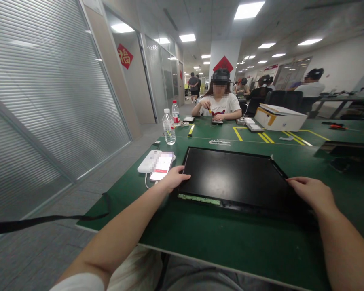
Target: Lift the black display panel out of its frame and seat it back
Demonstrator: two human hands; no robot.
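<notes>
A flat black display panel (230,173) lies tilted a little in front of me, its dark screen facing up. Along its near edge runs a green circuit board strip (199,199). My left hand (176,178) grips the panel's left side, thumb over the top of the frame. At the right side, my right hand (312,193) pinches the frame's edge between thumb and fingers. The fingers under the panel are hidden on both sides. Close to my left hand, a lit phone (163,165) rests against a white box-shaped device (147,161) with a cable.
The green table (245,242) carries two water bottles (169,128), (176,113), a white box (279,118) and small metal parts (219,142). Dark panels (348,148) lie at the right. Across the table, a person (220,99) works on a small device with a yellow-handled tool.
</notes>
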